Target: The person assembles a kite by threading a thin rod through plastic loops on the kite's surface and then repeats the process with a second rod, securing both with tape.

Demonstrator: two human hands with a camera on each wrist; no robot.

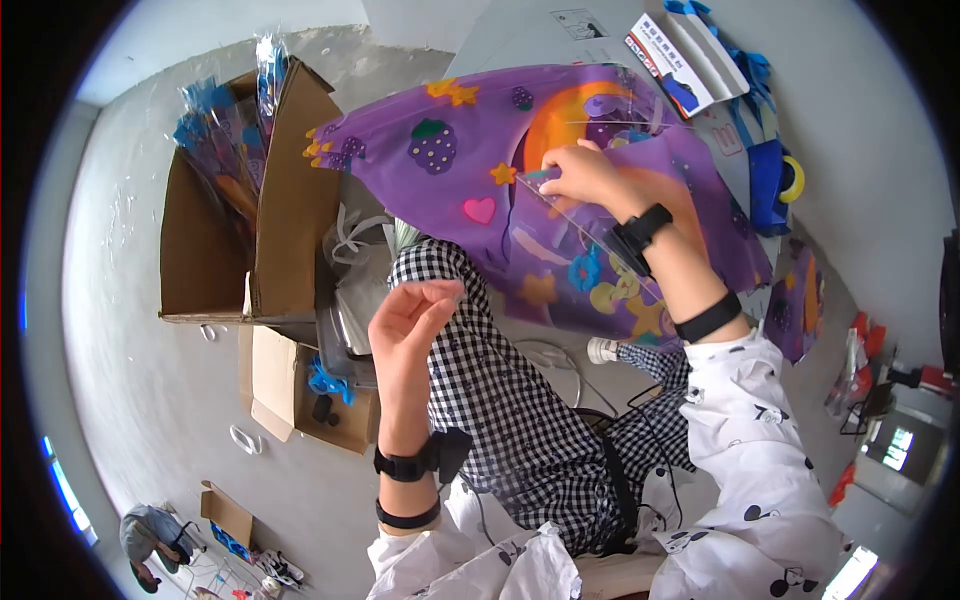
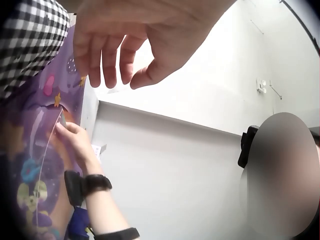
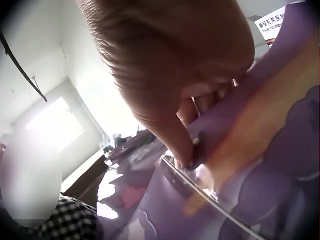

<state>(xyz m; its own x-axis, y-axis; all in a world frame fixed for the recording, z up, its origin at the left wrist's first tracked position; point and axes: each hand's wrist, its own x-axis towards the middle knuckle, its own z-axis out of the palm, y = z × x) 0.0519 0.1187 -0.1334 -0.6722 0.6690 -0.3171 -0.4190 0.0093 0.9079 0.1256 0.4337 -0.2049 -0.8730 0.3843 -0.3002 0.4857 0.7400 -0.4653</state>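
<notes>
A large purple plastic sheet (image 1: 470, 180), printed with stars, berries and a pink heart, spreads over the work surface and hangs down toward the person's lap. My right hand (image 1: 590, 182) pinches it near the middle with thumb and fingertips. A thin pale rod (image 3: 215, 204) runs away from the thumb, along the purple plastic. Close by the right wrist, a blue ring-shaped print (image 1: 584, 270) shows on the sheet. My left hand (image 1: 405, 320) hovers over the checked trousers, fingers loosely bent, with nothing in it (image 2: 135, 45).
On the left stands a cardboard box (image 1: 295, 190) holding wrapped packs. A smaller open carton (image 1: 270, 375) sits below it. At the back right are a tape dispenser box (image 1: 685, 60) and a blue tape dispenser (image 1: 768, 185). Another person (image 1: 150, 540) is at the far lower left.
</notes>
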